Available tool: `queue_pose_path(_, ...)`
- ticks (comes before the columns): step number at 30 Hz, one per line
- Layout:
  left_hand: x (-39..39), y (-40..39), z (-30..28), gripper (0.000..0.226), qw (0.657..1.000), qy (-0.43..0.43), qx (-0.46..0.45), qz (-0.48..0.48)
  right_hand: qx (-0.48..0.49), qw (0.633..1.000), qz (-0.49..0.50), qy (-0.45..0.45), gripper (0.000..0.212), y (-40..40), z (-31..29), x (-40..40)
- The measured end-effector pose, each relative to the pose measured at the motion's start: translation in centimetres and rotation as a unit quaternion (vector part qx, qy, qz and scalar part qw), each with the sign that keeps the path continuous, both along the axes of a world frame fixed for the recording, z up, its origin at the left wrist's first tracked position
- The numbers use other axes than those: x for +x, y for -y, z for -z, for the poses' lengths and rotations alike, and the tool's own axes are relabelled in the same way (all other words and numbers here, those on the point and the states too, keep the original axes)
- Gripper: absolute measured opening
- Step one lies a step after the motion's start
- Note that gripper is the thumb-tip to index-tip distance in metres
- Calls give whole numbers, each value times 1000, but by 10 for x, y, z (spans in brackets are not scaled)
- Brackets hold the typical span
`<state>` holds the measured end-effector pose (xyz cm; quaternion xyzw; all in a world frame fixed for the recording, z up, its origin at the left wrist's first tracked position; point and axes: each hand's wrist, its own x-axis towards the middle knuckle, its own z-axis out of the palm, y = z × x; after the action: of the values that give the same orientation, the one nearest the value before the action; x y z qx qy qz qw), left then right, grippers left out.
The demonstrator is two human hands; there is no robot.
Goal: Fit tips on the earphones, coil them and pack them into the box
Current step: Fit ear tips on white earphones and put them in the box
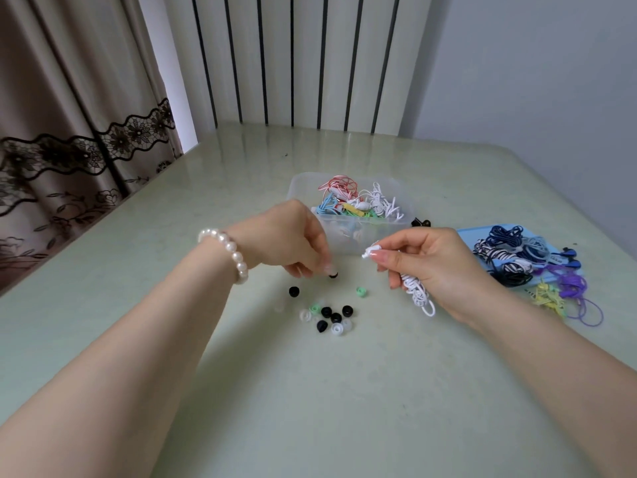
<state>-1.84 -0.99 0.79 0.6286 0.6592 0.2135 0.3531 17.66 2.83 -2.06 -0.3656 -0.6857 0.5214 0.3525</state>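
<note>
My left hand (293,239), with a pearl bracelet on the wrist, pinches a black ear tip (332,274) just above the table. My right hand (431,260) grips a white earphone (370,251) between thumb and forefinger, and its bundled white cable (418,293) hangs from my palm. Several loose tips (327,315) in black, white and green lie on the table below both hands. Behind my hands stands a clear plastic box (303,184) with several coiled earphones in red, blue, green and white inside.
A blue tray (465,232) at the right carries several tangled earphones in navy, striped, purple and yellow, some spilling over its front edge. A small black clip (420,222) lies beside the box. The pale green table (310,391) ends at a curtain on the left and a wall behind.
</note>
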Motion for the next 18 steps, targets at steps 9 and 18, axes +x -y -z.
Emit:
queue_pose_path(9,-22,7,-7,19,964,-212,-146,70,15,999,2,45,7,-1,4,0)
queue_pose_path(18,-11,6,-1,12,940,-298,-135,94,20,998,3,59,7,-1,6,0)
